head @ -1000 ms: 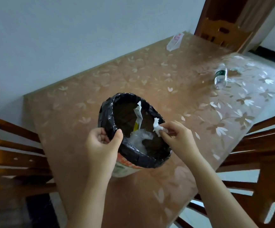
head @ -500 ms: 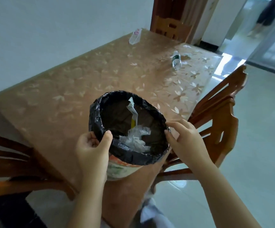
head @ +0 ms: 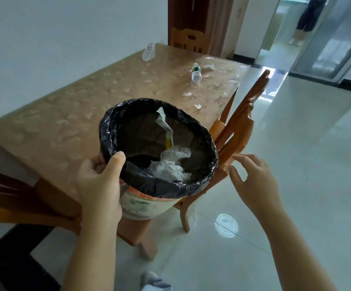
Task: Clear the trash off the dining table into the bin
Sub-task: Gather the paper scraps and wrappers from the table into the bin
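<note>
One bin (head: pixel 149 203), pale with an orange band, lined with one black bag (head: pixel 193 131); held tilted over the near corner of the worktop (head: pixel 69 114). Left hand (head: pixel 99 181) clamped on its near rim, thumb over the liner, fingers (head: pixel 96 162) behind. Inside: one crumpled clear-and-white wad (head: pixel 171 166), one long white-and-yellow wrapper (head: pixel 164 124) leaning on the far wall. Right hand (head: pixel 254 181) empty, fingers spread loosely, just right of the rim, not touching.
On the worktop, far end, well apart from both hands: one plastic bottle (head: pixel 196 73) with green label, lying; one clear packet (head: pixel 148 51) by the wall; one small crumpled paper (head: pixel 209 66). Chairs: three visible, one (head: pixel 239 127) beside the bin.
</note>
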`<state>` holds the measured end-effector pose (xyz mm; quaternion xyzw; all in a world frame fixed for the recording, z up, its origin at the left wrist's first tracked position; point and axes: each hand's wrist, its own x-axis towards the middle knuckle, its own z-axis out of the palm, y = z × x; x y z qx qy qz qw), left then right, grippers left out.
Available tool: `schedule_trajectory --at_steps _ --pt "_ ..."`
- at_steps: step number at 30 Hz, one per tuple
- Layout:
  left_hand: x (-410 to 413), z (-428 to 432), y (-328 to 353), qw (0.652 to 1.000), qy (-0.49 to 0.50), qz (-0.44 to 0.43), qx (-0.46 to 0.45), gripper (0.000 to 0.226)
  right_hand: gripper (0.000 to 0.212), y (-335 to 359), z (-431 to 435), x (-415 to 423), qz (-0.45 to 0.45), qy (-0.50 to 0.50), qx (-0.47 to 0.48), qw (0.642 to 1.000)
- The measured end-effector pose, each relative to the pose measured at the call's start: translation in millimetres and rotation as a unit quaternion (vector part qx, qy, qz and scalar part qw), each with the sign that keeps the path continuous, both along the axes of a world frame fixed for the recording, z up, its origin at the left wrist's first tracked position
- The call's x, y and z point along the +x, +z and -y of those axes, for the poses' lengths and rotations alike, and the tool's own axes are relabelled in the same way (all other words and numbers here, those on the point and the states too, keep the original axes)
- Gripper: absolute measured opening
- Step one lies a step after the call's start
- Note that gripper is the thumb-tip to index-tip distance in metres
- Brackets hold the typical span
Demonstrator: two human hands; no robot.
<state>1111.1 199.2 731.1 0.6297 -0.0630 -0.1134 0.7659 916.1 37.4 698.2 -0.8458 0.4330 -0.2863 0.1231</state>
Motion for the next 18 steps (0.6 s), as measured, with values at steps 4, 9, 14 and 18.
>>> schedule_trajectory --at_steps 4,9,14,18 --pt "-64 -16 3 1.000 -0.029 0.009 0.001 0.012 0.027 -11 -18 -69 0.008 -0.035 0.028 0.999" --pt "-140 -24 -1 0.996 -0.091 -0.003 0.003 0.013 0.029 -28 -45 -152 0.017 -0.082 0.063 0.994" --pt "-205 -9 -10 0.987 -0.162 0.002 0.019 0.014 0.029 -43 -61 -231 -0.003 -0.134 0.079 0.988" --pt "-247 18 -18 0.977 -0.207 0.032 0.045 0.012 0.030 -56 -62 -290 -0.025 -0.199 0.104 0.974"
